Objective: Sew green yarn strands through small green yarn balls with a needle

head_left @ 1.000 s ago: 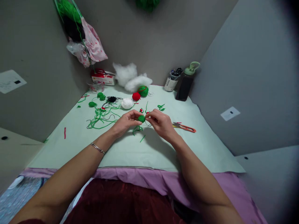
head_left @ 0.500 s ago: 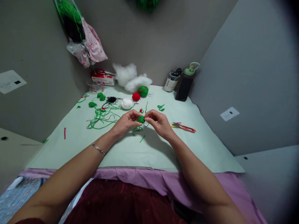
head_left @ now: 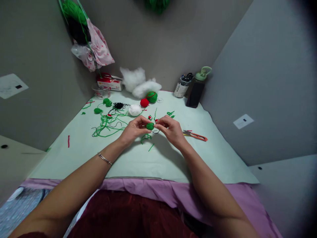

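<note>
My left hand (head_left: pixel 135 129) grips a small green crocheted piece (head_left: pixel 150 126) between thumb and fingers above the middle of the table. Close to its right side, my right hand (head_left: pixel 170 129) is closed in a pinch; what lies between those fingertips is too small to make out. A thin black strand (head_left: pixel 156 132) curves below the right fingertips. Just beyond the fingers lie small red-and-white pieces (head_left: pixel 150 117). Green yarn scraps (head_left: pixel 146 137) rest under the hands. Orange-handled snips (head_left: pixel 198 137) lie right of my right hand.
Tangled green yarn (head_left: pixel 106 127) spreads at the left. Behind are a white yarn ball (head_left: pixel 134 110), a red ball (head_left: pixel 144 102), a green ball (head_left: pixel 152 97) and white stuffing (head_left: pixel 146 88). A dark bottle (head_left: pixel 195 93) and a pen holder (head_left: pixel 181 89) stand back right.
My right hand has shifted slightly right, away from the green piece, uncovering a small red item behind its fingertips. My left hand has barely moved.
</note>
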`<state>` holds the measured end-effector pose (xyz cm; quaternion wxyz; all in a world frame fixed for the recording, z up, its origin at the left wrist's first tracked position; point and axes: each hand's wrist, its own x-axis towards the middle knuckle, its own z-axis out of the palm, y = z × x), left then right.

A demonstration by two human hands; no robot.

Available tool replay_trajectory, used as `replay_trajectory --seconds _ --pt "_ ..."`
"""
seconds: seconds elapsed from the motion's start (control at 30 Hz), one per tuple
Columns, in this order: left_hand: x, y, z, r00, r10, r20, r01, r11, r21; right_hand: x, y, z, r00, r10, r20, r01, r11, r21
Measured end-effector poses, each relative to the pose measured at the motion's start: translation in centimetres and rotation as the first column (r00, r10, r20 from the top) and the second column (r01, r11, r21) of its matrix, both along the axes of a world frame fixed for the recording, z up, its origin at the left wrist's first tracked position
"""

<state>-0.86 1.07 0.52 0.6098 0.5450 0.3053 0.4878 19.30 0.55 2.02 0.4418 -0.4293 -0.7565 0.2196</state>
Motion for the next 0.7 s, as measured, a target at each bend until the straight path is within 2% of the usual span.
replay_trajectory --seconds 0.17,0.4,0.53,0.7 --pt "0.1 0.0 -0.2 0.999 0.033 -0.042 -0.031 0.999 0.041 0.1 -0.1 0.0 0.999 0.030 0.046 -0.030 1.000 -0.004" --pt "0.2 0.3 -1.3 0.994 0.056 -0.096 -0.047 0.995 0.090 -0.6 -0.8 -0.3 0.993 0.034 0.113 -0.030 0.999 -0.034" --pt "0.3 0.2 -1.4 0.986 0.069 -0.149 -0.051 0.992 0.119 -1.5 -1.5 -0.3 0.962 -0.036 0.270 0.035 0.999 0.011" --pt "0.5 0.1 -1.6 0.955 0.177 -0.237 -0.120 0.964 0.239 -2.1 -1.9 -0.2 0.889 -0.086 0.449 0.061 0.996 0.068"
